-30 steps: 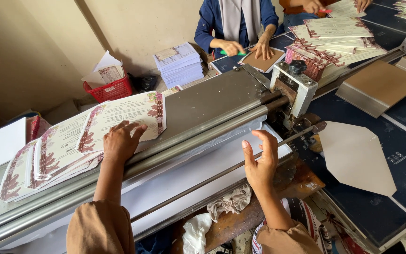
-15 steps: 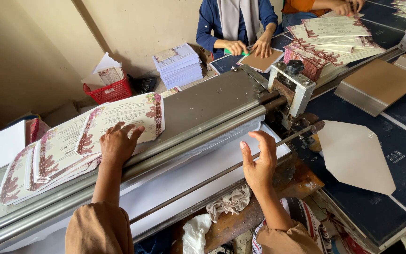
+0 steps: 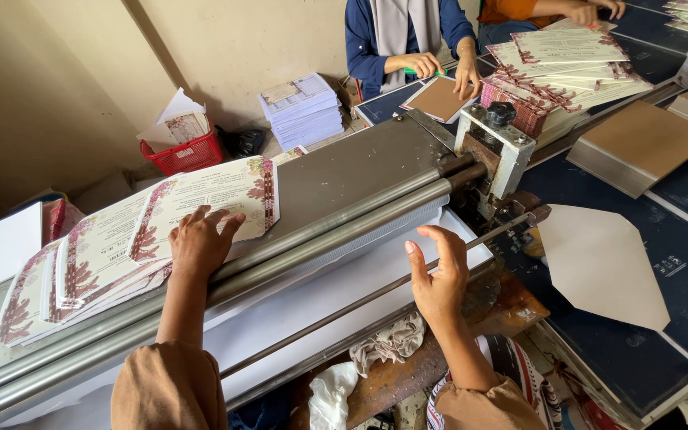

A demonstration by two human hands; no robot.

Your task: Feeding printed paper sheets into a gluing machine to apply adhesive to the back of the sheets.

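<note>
Two hands (image 3: 197, 241) on floral card sheets (image 3: 201, 199)

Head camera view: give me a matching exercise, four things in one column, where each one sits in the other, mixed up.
Things:
1. left hand
2. right hand
3. red basket
4. blank cutout

Places:
A. on the dark mat at right
B. raised above the thin rod
C. flat on the printed sheets
D. by the wall, holding papers

Pairs: 1-C, 2-B, 3-D, 4-A
</note>
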